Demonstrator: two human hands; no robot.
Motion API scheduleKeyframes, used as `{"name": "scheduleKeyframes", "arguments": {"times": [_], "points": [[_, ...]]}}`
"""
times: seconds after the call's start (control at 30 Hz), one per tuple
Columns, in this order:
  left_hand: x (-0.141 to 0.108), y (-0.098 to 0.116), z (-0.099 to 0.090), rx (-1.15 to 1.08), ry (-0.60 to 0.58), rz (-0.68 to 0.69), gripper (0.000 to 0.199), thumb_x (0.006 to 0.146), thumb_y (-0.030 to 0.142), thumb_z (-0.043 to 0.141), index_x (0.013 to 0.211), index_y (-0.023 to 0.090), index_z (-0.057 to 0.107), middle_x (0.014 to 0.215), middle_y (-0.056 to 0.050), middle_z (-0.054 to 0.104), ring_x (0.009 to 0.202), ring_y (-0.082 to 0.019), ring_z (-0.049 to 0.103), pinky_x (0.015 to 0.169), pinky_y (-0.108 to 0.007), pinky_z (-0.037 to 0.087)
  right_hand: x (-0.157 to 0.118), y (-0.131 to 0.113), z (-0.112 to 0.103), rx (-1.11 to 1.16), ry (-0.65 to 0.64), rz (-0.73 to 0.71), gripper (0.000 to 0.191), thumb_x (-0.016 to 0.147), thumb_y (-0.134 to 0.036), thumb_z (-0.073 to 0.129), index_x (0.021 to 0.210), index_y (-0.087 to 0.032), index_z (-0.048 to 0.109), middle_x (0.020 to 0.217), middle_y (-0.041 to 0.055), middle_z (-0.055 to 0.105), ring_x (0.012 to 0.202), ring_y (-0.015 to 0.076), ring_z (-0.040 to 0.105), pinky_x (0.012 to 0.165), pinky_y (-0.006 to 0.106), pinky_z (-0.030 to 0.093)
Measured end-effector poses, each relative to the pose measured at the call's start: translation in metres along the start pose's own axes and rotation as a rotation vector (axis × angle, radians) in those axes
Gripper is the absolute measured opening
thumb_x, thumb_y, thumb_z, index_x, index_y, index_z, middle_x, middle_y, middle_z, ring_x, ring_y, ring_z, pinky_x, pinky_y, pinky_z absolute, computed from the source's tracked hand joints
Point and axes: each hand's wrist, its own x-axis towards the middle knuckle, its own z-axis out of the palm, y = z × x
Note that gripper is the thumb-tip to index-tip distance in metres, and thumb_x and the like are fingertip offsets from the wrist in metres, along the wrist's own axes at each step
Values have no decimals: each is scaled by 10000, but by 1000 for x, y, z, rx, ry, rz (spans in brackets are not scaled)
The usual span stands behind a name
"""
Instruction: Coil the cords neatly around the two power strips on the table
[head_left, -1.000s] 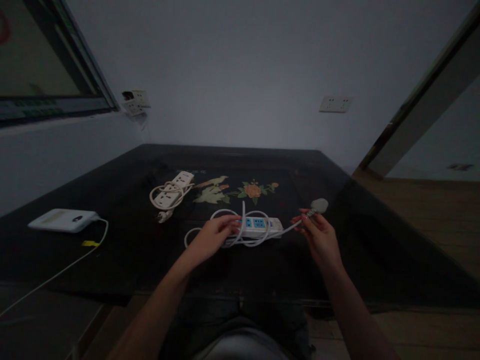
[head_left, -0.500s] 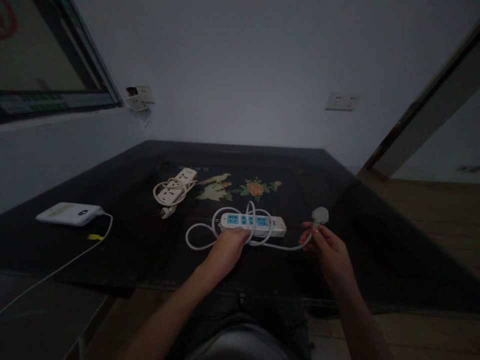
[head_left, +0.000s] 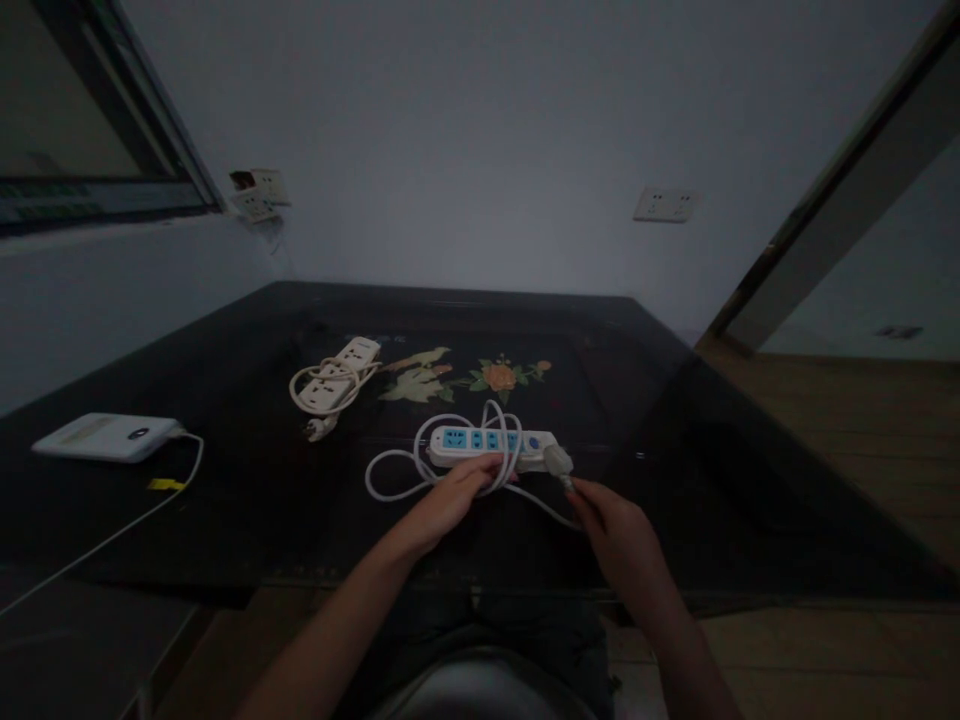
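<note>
Power strip (head_left: 476, 440) lies lengthwise on the tabletop (head_left: 225, 520), sockets up, its cord (head_left: 390, 498) looped around it. Left hand (head_left: 454, 495): fingers against the strip's near side among the loops, presumably to steady it; closure partly hidden, cannot tell whether they grip strip or cord. Right hand (head_left: 619, 520): fingers pinched closed on the neck of the plug (head_left: 556, 460), head left exposed near the strip's right end. This hold likely gives control of the cord's end. Second strip (head_left: 341, 375), bundled in its own cord, lies farther back, left, apart from both hands.
</note>
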Motion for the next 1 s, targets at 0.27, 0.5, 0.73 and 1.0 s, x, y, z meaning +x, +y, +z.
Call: {"name": "scheduleKeyframes", "arguments": {"times": [0.27,0.5,0.73,1.0], "points": [[4,-9,-2,-261,-15,-54,262,795,210,522,946,175,733,1078,-81,703,1049,-248,620,990,-430,416,8,-27,-1,-277,-229,-80,228,893,-243,495,961,-245,712,886,70,711,824,226,652,689,293,447],[4,-7,-3,-82,-29,106,291,762,118,538,958,189,741,1235,-100,627,1233,-248,502,1028,-409,387,11,-37,-6,-312,-378,-131,227,908,-221,491,952,-234,713,917,73,696,861,216,649,728,290,461],[4,-3,-13,131,-173,231,357,825,110,511,1129,205,674,1207,-78,647,1116,-213,581,1022,-389,400,25,-20,1,-127,-392,-226,262,915,-260,485,1081,-239,687,1104,62,690,1020,226,625,893,338,453],[3,7,-25,290,-264,301,367,874,129,514,1207,245,618,1240,-49,620,1151,-189,548,1024,-337,389,40,-19,2,52,-431,-256,286,910,-284,476,1096,-267,692,1094,56,708,1022,243,645,889,363,471]]}}
